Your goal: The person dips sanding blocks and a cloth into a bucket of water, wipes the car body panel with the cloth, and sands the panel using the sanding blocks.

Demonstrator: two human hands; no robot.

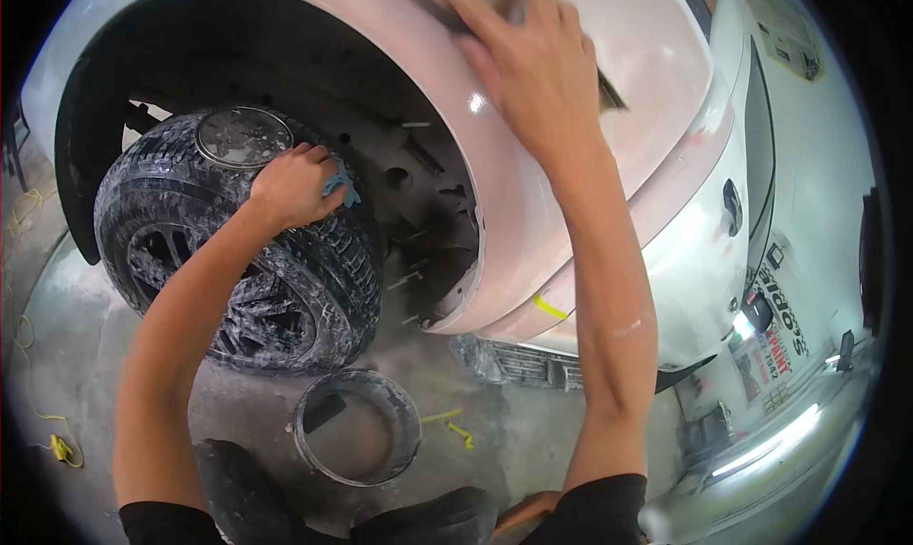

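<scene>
My right hand (542,74) is pressed over a long brownish sanding block (613,92), blurred by motion, on the pinkish-white fender (518,188) above the wheel arch. Its far end shows past the fingers at the top. In my left hand (297,185) a crumpled blue cloth (341,184) is bunched, one end poking out by the thumb. That hand rests on top of the dusty tire (166,179). Beside its fingers a round, shallow dark disc or dish (243,137) lies on the tread; its contents cannot be made out.
On the floor below the wheel stands a bucket (416,421) of cloudy water with a dark block (324,413) inside. Yellow tape (550,306) sticks to the fender's lower edge, with tape scraps (461,437) on the floor. A yellow cord (62,449) runs at left.
</scene>
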